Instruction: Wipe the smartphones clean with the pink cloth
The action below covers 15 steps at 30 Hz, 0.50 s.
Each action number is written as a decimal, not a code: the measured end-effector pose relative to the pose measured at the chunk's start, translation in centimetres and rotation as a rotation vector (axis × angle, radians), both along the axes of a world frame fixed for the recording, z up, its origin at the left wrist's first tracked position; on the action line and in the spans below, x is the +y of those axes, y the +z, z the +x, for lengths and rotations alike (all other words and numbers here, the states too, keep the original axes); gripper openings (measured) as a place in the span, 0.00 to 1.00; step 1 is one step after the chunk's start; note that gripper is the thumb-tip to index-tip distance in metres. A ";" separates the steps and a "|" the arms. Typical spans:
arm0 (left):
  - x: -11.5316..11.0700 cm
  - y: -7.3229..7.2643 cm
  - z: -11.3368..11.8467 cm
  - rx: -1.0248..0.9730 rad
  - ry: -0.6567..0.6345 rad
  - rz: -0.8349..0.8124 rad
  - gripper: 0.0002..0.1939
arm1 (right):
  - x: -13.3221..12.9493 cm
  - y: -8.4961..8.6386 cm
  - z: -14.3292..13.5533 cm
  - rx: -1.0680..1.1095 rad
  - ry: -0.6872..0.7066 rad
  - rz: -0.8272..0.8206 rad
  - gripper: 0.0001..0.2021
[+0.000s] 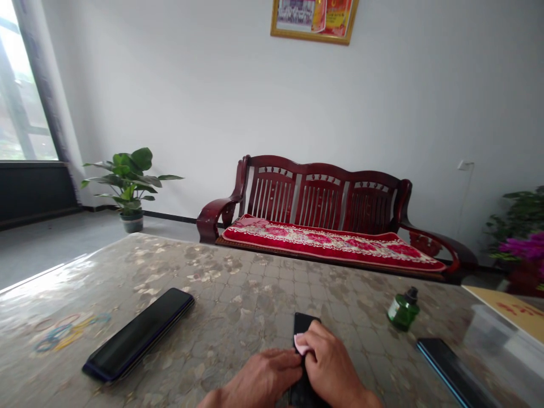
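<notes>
A black phone (pixel 305 323) lies on the patterned tablecloth at the bottom middle, partly covered by both hands. My right hand (pixel 334 362) is closed on a small pink cloth (pixel 301 344) pressed against the phone's surface. From the left, my left hand (pixel 267 374) lies with its fingers together on the phone's left side, their tips beside the cloth. A dark phone stack (pixel 142 334) rests to the left of my hands.
Rubber bands (pixel 63 334) lie far left. On the right are a green bottle (pixel 403 309), another phone (pixel 453 368) and a clear plastic box (pixel 497 340) with a yellow board. A wooden bench (pixel 321 198) stands beyond the table (pixel 238 294), a potted plant (pixel 131 192) behind left.
</notes>
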<state>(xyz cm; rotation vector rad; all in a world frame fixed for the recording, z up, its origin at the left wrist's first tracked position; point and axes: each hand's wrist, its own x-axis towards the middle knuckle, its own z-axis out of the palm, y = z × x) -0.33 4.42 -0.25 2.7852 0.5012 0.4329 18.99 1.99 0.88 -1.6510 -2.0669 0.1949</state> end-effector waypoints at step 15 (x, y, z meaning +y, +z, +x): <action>-0.3 0.9 -0.2 -0.011 0.000 -0.094 0.15 | 0.5 -0.2 0.8 0.000 -0.041 0.048 0.19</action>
